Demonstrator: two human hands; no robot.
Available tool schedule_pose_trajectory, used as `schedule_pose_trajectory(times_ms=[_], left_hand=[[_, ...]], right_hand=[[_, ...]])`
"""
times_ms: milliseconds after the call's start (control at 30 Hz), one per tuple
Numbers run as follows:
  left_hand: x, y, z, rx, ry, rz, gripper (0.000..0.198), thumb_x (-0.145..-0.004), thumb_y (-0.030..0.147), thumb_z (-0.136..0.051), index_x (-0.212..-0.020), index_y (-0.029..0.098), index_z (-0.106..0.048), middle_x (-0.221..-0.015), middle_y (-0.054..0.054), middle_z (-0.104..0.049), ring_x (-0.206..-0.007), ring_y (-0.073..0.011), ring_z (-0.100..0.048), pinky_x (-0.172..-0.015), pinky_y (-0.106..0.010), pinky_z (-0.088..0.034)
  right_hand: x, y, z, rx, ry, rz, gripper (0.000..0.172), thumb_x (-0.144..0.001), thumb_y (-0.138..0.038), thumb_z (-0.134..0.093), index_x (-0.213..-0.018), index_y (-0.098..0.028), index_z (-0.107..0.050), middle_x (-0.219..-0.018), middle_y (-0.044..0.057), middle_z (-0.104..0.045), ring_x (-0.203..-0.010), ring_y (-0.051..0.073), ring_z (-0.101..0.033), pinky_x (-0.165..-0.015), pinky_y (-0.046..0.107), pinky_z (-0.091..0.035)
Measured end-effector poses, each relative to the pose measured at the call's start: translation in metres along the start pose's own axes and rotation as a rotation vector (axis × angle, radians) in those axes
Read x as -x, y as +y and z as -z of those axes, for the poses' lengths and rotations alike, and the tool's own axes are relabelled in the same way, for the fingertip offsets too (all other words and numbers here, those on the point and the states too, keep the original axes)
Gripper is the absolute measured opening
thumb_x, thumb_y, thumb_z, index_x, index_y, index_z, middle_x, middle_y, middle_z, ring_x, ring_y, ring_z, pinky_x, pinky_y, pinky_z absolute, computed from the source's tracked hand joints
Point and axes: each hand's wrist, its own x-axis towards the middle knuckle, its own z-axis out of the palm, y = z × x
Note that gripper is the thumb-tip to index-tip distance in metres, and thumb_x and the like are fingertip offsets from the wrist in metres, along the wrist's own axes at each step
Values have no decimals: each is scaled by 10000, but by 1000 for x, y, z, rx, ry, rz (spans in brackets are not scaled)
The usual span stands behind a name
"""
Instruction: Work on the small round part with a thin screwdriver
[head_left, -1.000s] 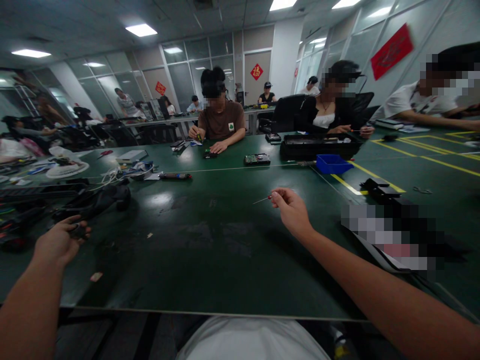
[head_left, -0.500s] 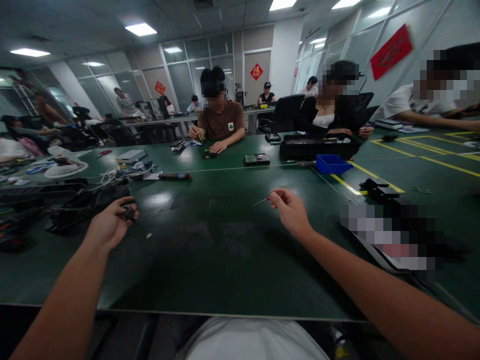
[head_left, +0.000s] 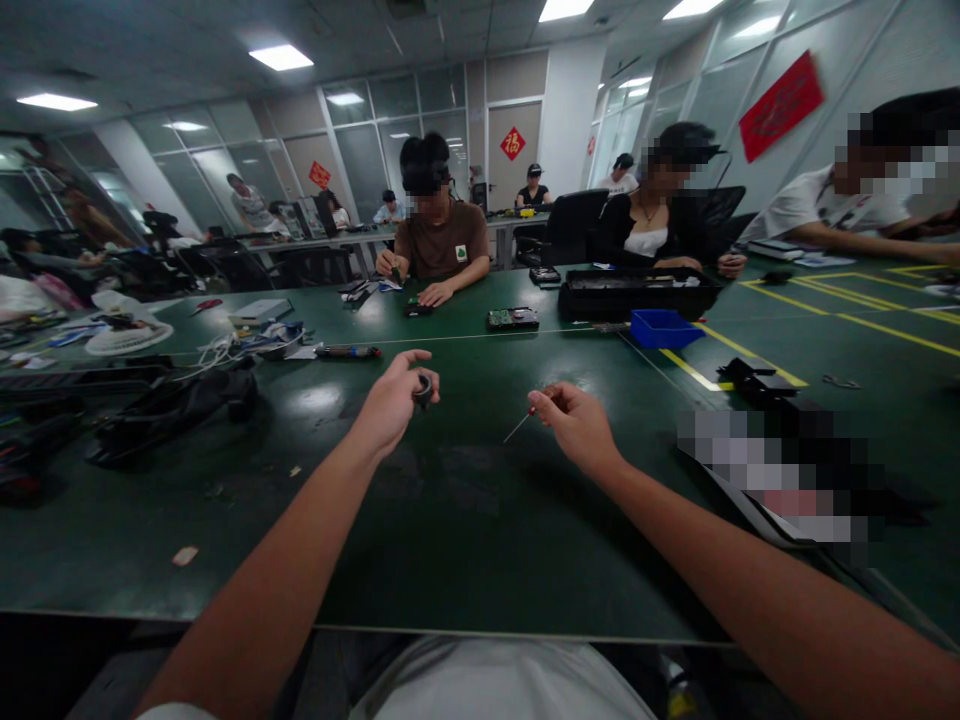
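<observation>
Left hand (head_left: 391, 408) has swung inward, fingers curled round a dark part (head_left: 424, 390); right hand (head_left: 577, 420) pinches the screwdriver (head_left: 519, 424) by its handle over the table (head_left: 420, 560) — likely to leave the shaft free — its long axis slanting, tip pointing down, leftward and nearward; beyond lie a blue bin (head_left: 666, 328) and a drive (head_left: 513, 318).

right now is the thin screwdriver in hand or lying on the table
In hand: the right hand pinches the thin screwdriver, its shaft jutting out.

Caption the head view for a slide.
Left hand with a small dark part, right hand with a thin red-handled tool, over a green tabletop.
</observation>
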Motion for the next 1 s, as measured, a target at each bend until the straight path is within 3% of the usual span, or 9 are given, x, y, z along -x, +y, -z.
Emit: schedule_pose_trajectory(times_ms=[200, 333, 400, 533, 700, 1000], left_hand=[[1, -40, -38, -255, -146, -7, 380, -732, 124, -449, -1101, 163, -533, -870, -35, -595, -791, -168, -568, -776, -307, -454], [2, -65, -37, -628, -181, -82, 574, -727, 42, -551, -1282, 157, -459, -1133, -93, -601, -1004, -196, -580, -950, -343, -448], [2, -73, -31, -714, -173, -94, 543, -769, 24, -555, -1290, 156, -477, -1202, -116, -600, -1091, -213, -579, -1007, -361, -437], [0, -81, -19, -734, -213, -128, 353, -857, 120, -620, -1202, 188, -599, -1193, -85, -651, -1113, -226, -608, -1020, -378, -463], [-1, -85, -17, -726, -211, -231, 377, -837, 106, -666, -1196, 223, -659, -1247, -53, -659, -1189, -220, -595, -1095, -388, -434], [0, -86, -18, -714, -205, -192, 428, -848, 156, -679, -1272, 208, -655, -1295, -72, -661, -1220, -243, -593, -1119, -414, -426]], right_hand=[[-1, 6, 0, -27, -14, 6, 296, -899, -486, -605, -850, -199, -661, -718, 17, -657, -648, 167, -600, -623, 317, -465], [-1, 4, 0, -62, -10, 5, 279, -892, -472, -611, -861, -201, -670, -735, 27, -669, -658, 176, -611, -622, 329, -483], [-1, 1, 0, -124, -3, 7, 270, -874, -470, -628, -879, -204, -676, -743, 32, -681, -674, 186, -628, -639, 342, -505], [0, -2, -1, -282, -24, 4, 292, -840, -472, -677, -988, -222, -689, -854, 54, -733, -789, 219, -689, -761, 403, -557], [2, -3, -2, -338, -68, 17, 289, -844, -475, -691, -994, -228, -693, -911, 65, -752, -858, 232, -712, -830, 437, -569], [5, -5, -4, -247, -91, 25, 289, -867, -463, -669, -1016, -217, -682, -933, 68, -762, -887, 223, -718, -862, 429, -565]])
